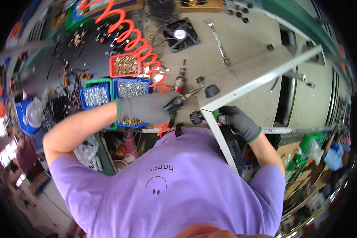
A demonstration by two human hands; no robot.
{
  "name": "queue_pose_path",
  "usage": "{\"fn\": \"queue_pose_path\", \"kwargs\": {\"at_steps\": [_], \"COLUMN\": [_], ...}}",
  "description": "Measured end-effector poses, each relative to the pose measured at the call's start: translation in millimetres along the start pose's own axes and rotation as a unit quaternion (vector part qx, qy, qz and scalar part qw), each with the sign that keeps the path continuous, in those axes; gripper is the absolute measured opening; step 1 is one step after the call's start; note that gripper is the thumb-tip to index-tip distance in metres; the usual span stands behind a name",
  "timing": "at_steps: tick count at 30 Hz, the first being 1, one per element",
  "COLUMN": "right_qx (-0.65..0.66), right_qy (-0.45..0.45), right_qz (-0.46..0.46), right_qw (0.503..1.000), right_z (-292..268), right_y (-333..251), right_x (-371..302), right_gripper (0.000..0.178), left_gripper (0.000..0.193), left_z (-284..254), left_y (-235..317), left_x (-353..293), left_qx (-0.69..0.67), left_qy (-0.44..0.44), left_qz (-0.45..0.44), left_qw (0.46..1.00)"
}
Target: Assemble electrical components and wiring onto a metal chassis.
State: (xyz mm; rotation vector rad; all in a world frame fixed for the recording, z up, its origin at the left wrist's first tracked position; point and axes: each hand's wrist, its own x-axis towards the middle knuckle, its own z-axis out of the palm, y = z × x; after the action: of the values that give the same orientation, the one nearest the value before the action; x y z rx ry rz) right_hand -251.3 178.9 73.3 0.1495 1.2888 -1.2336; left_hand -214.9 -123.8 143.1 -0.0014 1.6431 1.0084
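My left hand (148, 109), in a grey glove with a green cuff, is closed around long-nose pliers (176, 104). Their tips point right toward a black rubber foot (212, 91) on the bench. On the right, my gloved right hand (242, 123) is closed at the corner of a pale metal frame (261, 81), fingers curled by its near leg. Just left of that corner sits a black knob-like part (196, 117). What lies beneath my right fingers is partly hidden; a bit of green shows there. A red-and-black power screwdriver (180, 82) lies beyond the pliers.
A coiled orange air hose (137, 37) crosses the bench. Left of it stand a red bin (125, 66) and blue bins (131, 88) of small metal fasteners. A black fan (181, 35), a wrench (218, 43) and several black feet (238, 14) lie farther back.
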Motion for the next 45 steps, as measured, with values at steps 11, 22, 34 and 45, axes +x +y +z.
{"fn": "queue_pose_path", "kwargs": {"at_steps": [11,22,34,45], "right_qx": [-0.05,-0.09,-0.033,-0.037], "right_qy": [0.017,0.038,0.012,0.03], "right_qz": [-0.025,-0.048,0.018,0.003], "right_qw": [0.998,0.994,0.999,0.999], "right_z": [13.9,14.6,7.9,6.8], "right_y": [-12.6,-8.8,-14.2,-7.4], "right_x": [-5.9,-9.5,-6.9,-5.4], "right_gripper": [0.037,0.032,0.039,0.036], "left_gripper": [0.025,0.017,0.022,0.02], "left_z": [-36.0,-40.4,-37.7,-23.7], "left_y": [51.5,66.3,61.8,53.6], "left_x": [-15.9,5.9,24.3,13.8], "left_qx": [-0.052,-0.054,-0.128,-0.056], "left_qy": [-0.114,-0.156,-0.253,-0.164], "left_qz": [-0.079,-0.104,-0.039,-0.113], "left_qw": [0.989,0.981,0.958,0.978]}}
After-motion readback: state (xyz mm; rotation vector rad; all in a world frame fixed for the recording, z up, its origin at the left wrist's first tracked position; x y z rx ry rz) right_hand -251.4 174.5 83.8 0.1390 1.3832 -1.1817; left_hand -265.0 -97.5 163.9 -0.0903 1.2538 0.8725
